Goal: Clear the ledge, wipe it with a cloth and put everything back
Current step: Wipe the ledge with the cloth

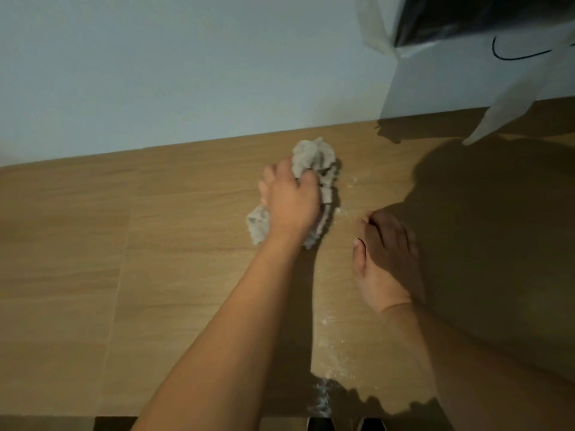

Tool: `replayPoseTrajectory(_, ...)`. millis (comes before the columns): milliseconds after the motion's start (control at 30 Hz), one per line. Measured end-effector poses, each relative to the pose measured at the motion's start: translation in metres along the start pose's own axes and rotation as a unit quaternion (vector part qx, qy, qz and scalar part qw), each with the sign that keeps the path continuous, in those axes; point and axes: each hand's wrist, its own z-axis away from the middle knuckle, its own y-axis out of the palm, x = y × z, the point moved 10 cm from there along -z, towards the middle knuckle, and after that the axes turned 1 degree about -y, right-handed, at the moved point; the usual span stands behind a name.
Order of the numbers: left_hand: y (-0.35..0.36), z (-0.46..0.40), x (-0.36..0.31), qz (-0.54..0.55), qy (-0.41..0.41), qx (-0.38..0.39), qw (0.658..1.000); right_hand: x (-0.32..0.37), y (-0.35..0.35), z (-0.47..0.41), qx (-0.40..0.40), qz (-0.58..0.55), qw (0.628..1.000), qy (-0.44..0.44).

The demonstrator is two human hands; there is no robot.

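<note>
Your left hand (291,200) grips the crumpled grey cloth (314,157) against the wooden ledge (186,244) near the wall, while your right hand (384,256) rests beside it, fingers loosely curled, holding nothing.

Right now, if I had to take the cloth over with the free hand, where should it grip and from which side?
Probably the bunched top of the grey cloth near the wall, coming from above and the right. That lump stands raised and uncovered, while the left hand covers the middle. The right hand rests on the wooden ledge alongside.
</note>
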Motion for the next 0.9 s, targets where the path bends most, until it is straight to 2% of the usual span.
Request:
replayPoseTrajectory(100,-0.072,0.003,0.041,-0.059,-0.021,-0.098,0.993,0.000,0.002,0.001,0.014,-0.004,1.000,0.000)
replayPoseTrajectory(200,-0.108,0.019,0.085,-0.139,-0.039,-0.108,0.984,0.000,0.002,0.000,0.019,-0.011,1.000,0.002)
replayPoseTrajectory(300,-0.089,0.058,0.102,-0.202,-0.020,-0.096,0.975,-0.001,0.004,0.000,0.019,-0.007,1.000,-0.002)
replayPoseTrajectory(367,-0.056,0.087,0.088,-0.187,0.014,-0.086,0.978,-0.002,0.006,0.000,0.012,-0.010,1.000,-0.006)
replayPoseTrajectory(500,-0.007,0.136,0.037,-0.160,0.099,-0.019,0.982,-0.003,0.008,-0.001,0.021,-0.025,0.999,0.000)
replayPoseTrajectory(567,-0.032,0.151,0.048,-0.124,0.074,-0.048,0.988,-0.004,0.010,0.001,0.049,-0.021,0.998,0.014)
replayPoseTrajectory(667,-0.092,0.176,0.100,-0.121,-0.010,-0.156,0.980,-0.003,0.009,0.003,0.060,-0.011,0.998,0.005)
replayPoseTrajectory(733,-0.100,0.186,0.125,-0.161,-0.044,-0.164,0.972,-0.001,0.008,0.004,0.055,-0.008,0.998,-0.006)
replayPoseTrajectory(900,-0.081,0.185,0.130,-0.259,-0.038,-0.162,0.951,-0.003,0.012,0.004,0.047,-0.009,0.999,-0.007)
